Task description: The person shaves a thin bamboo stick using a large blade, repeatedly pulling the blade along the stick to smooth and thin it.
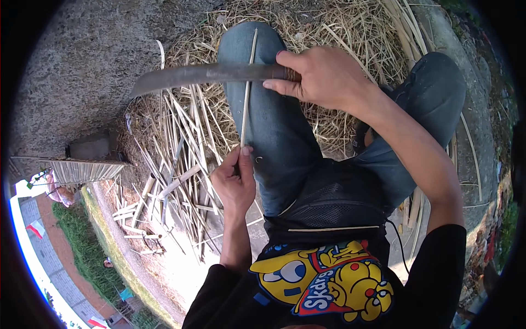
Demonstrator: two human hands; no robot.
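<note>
My right hand is closed round the handle of a long machete, whose dark blade points left. The blade lies across a thin pale bamboo strip above my left thigh. Between thumb and fingers, my left hand pinches the near end of that strip. From there it runs away from me along the jeans leg, its far end close to the knee. Part of the machete's handle is hidden inside my right hand.
Split bamboo pieces are heaped on the ground to my left. Fine shavings cover the ground between and beyond my knees. Longer strips lie at the far right. A rough grey wall rises at the far left.
</note>
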